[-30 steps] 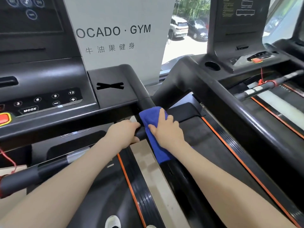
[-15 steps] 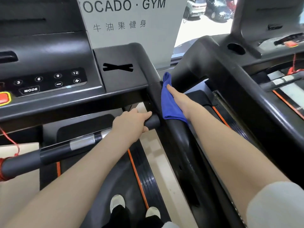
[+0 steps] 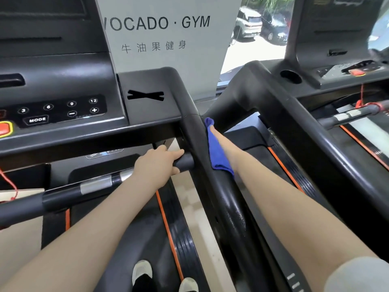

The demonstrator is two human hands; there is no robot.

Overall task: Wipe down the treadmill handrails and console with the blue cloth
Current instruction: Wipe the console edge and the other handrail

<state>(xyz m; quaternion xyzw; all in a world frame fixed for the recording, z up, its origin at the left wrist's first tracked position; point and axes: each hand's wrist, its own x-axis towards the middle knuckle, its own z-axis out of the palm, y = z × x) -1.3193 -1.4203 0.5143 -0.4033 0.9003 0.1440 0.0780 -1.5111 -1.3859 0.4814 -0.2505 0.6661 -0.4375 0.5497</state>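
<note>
Pressing the crumpled blue cloth [image 3: 216, 152] against the handrail [image 3: 212, 175], right hand [image 3: 221, 140] flat; left grip [image 3: 157, 165] clenching crossbar [image 3: 63, 197].

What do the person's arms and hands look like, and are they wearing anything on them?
Both arms are bare from wrist to above the elbow. The left hand has no glove, ring or watch that shows. The right hand is mostly hidden behind the blue cloth, so rings cannot be checked there. A light grey sleeve covers the right upper arm, at the picture's bottom right corner.
</note>
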